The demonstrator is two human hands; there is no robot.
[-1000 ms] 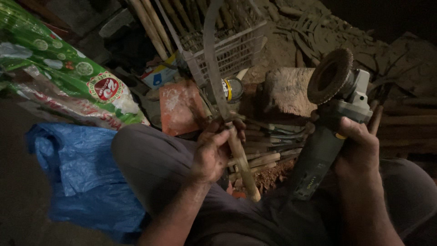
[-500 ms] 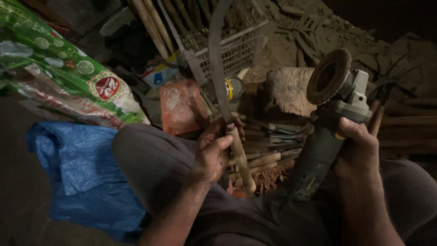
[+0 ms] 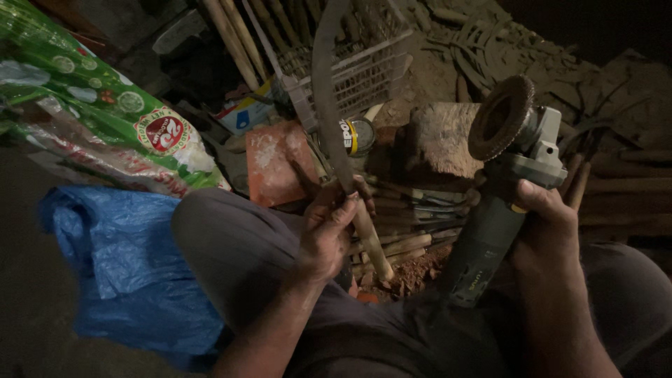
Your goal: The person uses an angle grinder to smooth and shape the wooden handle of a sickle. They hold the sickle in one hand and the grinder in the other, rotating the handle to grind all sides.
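Observation:
My left hand (image 3: 327,225) grips a sickle (image 3: 327,105) where its curved dark blade meets the pale wooden handle; the blade points up and away from me. Over my right thigh, my right hand (image 3: 546,224) holds the body of a grey angle grinder (image 3: 500,203), whose worn round disc (image 3: 500,117) faces up and to the left. The grinder's disc and the blade are apart. My knees, in dark trousers, frame both hands.
A wooden block (image 3: 437,143) stands ahead between my knees, with sticks and tool handles (image 3: 406,241) lying before it. A white wire basket (image 3: 364,70), a small tin (image 3: 357,135), a reddish brick (image 3: 276,161), a green printed sack (image 3: 105,112) and a blue plastic sheet (image 3: 133,266) crowd the left.
The sickle has tilted a little, its handle end swinging in toward my lap. The grinder stays almost still.

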